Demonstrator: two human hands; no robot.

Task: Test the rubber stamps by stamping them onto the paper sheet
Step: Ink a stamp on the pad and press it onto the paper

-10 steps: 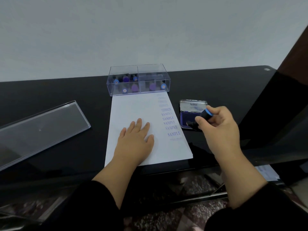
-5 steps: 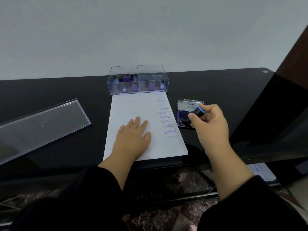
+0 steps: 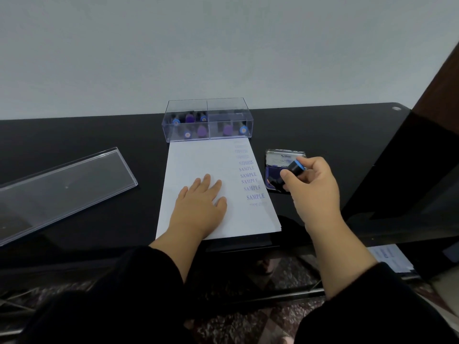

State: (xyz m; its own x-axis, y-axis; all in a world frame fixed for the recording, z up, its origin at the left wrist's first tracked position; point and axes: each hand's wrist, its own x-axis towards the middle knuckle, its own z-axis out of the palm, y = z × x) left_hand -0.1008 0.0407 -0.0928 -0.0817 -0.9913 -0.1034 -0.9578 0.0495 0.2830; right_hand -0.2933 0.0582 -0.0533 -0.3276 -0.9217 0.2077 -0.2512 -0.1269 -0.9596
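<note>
Inking step: right hand (image 3: 314,187) fingers clamp the black blue-capped rubber stamp (image 3: 289,173) on the open blue ink pad (image 3: 274,178), while the left hand (image 3: 200,206), fingers flat and slightly apart, pins the white paper sheet (image 3: 198,157); next, press below the faint last print.

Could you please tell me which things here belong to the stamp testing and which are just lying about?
In use: stamp gripped by right hand; ink pad; paper sheet under left hand; box of stamps.
Lying about: clear lid; papers below desk.

"SAMPLE" stamped 5 times in blue down the paper sheet (image 3: 211,170), fainter unreadable prints above, ink pad (image 3: 283,157) lid lettering too blurred
</note>
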